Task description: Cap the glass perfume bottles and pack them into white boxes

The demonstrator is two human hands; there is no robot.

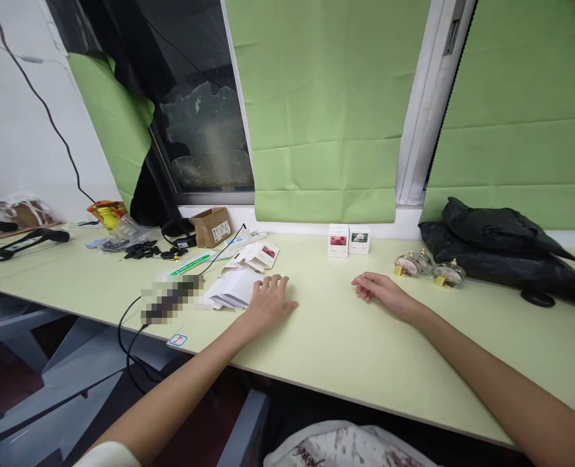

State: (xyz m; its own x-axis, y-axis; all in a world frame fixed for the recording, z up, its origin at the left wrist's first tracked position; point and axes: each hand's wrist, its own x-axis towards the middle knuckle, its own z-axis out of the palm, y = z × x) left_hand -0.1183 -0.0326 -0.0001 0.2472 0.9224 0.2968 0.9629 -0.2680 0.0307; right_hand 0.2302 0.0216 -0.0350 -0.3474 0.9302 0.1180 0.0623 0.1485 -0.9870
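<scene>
My left hand [270, 302] rests with its fingers spread at the right edge of a stack of flat white cartons [231, 288], its fingertips touching or just over them. Behind that stack lie more folded cartons [260, 256], one with a red flower picture. My right hand [382, 293] lies on the table with loosely bent fingers and nothing visible in it. Farther back stand small white boxes with a red flower picture [338, 241] and a green-and-white one [360, 239]. Round glass bottles with gold tops [449, 274] stand to the right of my right hand.
Black plastic bags [505, 250] lie at the right by the wall. To the left are a blurred-out dark object [173, 299] with cables, a brown cardboard box [211, 227], black small parts [144, 250] and black-framed glasses [24, 243]. The table's front edge runs below my forearms.
</scene>
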